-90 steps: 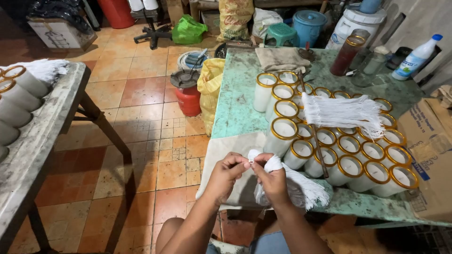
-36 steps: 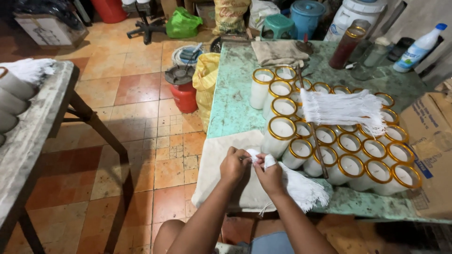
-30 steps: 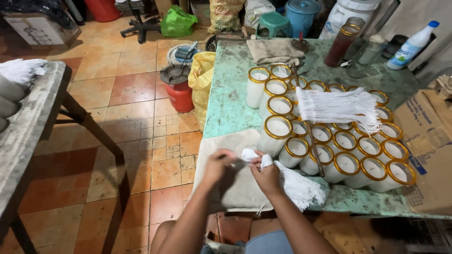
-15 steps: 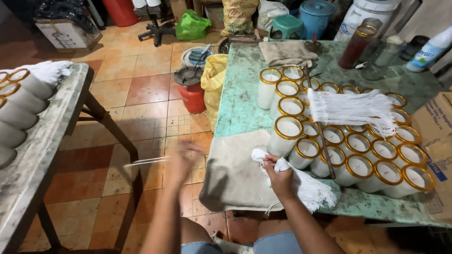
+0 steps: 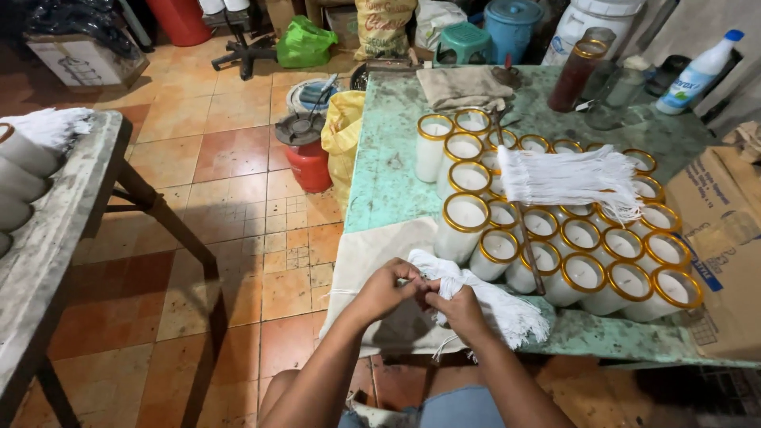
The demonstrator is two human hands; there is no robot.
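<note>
Wick bundle before candle glasses

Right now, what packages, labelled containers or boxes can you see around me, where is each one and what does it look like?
Plastic bottle: far right of table, white, blue cap, blue label.
Cardboard box: right table edge, brown, blue-and-red print.
Sack: floor beyond table, tan, printed.
Carton: floor far left, white printed box.
Both hands, left and right, grip white wicks.
</note>
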